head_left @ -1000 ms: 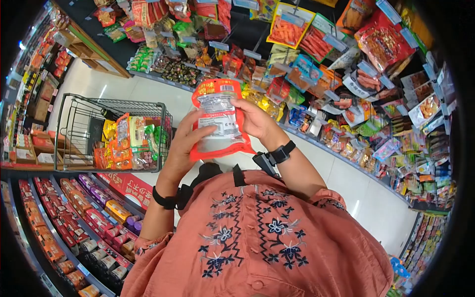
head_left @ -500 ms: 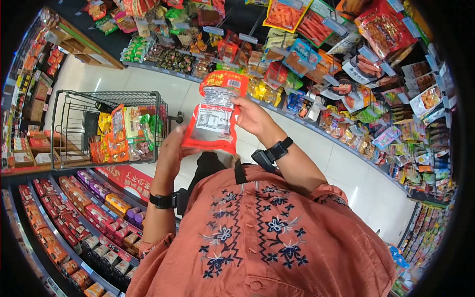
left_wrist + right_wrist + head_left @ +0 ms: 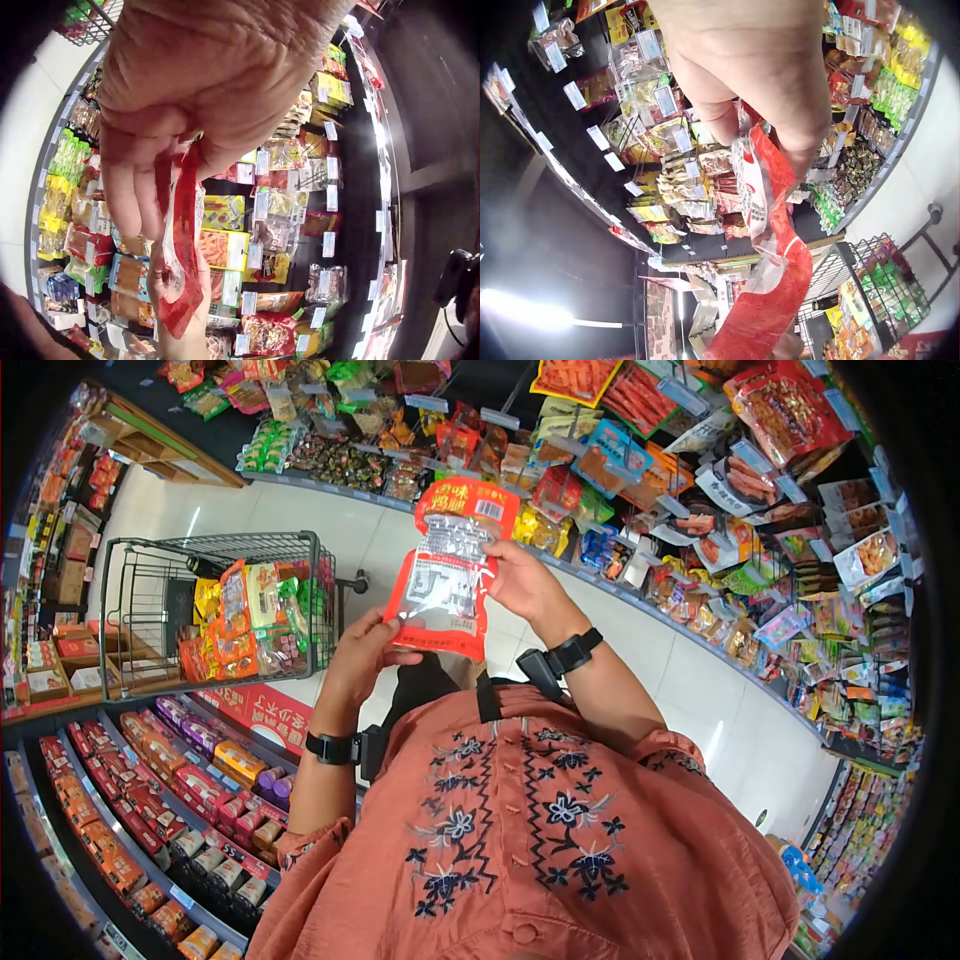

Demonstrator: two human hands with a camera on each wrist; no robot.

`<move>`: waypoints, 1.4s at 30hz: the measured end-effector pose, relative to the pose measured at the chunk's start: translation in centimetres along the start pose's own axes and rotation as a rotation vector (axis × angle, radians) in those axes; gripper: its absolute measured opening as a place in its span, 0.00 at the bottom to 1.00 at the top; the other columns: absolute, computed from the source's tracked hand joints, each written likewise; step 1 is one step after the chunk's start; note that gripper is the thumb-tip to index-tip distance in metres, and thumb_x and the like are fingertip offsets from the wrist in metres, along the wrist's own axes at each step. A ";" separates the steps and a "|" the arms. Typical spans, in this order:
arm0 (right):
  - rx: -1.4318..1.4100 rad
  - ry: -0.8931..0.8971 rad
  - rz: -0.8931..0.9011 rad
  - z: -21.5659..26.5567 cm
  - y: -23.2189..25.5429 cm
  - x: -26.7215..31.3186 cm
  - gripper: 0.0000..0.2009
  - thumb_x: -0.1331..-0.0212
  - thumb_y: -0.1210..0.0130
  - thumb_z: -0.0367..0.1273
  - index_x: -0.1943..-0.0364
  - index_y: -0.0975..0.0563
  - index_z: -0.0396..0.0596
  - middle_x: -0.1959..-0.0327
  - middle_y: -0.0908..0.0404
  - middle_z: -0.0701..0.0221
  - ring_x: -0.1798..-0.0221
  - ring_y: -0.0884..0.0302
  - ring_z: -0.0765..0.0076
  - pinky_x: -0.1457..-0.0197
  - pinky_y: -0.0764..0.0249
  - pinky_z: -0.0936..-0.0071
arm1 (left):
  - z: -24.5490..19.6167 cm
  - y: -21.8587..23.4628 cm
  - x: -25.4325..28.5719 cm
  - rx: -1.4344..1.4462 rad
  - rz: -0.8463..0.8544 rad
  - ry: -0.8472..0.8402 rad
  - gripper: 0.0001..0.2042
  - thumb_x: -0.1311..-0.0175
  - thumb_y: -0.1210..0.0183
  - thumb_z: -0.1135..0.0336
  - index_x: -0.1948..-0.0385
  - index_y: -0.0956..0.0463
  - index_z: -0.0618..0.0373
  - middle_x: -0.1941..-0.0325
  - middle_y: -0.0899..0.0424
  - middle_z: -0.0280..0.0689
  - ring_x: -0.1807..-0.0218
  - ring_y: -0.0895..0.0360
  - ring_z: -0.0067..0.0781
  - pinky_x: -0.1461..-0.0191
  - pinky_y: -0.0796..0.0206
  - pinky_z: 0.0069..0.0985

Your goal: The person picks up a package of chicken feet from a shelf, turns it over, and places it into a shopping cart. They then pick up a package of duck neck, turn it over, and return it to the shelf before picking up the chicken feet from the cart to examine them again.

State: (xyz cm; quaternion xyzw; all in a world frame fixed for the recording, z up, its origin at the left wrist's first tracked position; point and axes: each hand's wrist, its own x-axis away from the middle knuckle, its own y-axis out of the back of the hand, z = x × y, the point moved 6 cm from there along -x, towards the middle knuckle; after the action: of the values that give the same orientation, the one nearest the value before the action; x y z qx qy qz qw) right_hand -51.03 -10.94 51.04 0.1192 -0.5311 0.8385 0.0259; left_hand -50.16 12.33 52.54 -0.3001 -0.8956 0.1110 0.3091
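Sweeping along the far side and round to the right, a hanging-snack display [image 3: 310, 488]. At the left, a wire shopping cart [image 3: 322, 610], part filled with bagged snacks [image 3: 235, 625]. Nearest, a coral embroidered blouse [image 3: 540, 820].

Between blouse and display, right of the cart and apart from it, a red-bordered plastic food pouch [image 3: 445, 575], held up in the air by both hands. Likely light, and soft rather than stiff: thin in the wrist views, bowed and curling along the red border, so apt to flop if held by one corner alone. Glossy film with glare on the printed face, hence probably a little slippery; hardly fragile, though perhaps easy to crease. Cannot tell the amount inside. Best taken by the two opposite long borders, thumbs on the face, fingers behind. Long axis running near to far, with a slight lean of the far end to the right.

At the pouch's near left corner, the left hand [image 3: 362, 655], pinching the border between thumb and fingers. On the right border, farther along, the right hand [image 3: 525, 590], pinching likewise, thumb over the printed side.

Smaller, a yellow heading [image 3: 447, 498] at the far end, marking the top as pointed away from the blouse. Smallest, a barcode [image 3: 489, 509] at the far right corner.
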 end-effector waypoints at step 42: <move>0.029 -0.036 -0.077 2.3 2.1 -6.9 0.28 0.32 0.53 0.35 0.30 0.41 0.40 0.30 0.34 0.59 0.30 0.34 0.59 0.27 0.39 0.56 | -0.1 4.6 -9.9 -0.117 0.012 0.168 0.14 0.28 0.51 0.66 0.45 0.28 0.60 0.49 0.18 0.41 0.51 0.19 0.30 0.52 0.21 0.27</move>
State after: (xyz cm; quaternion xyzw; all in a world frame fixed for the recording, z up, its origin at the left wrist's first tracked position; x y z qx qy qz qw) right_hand -44.27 -13.30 48.50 0.1548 -0.5143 0.8422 0.0467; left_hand -41.69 10.00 46.06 -0.3311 -0.8698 0.0348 0.3642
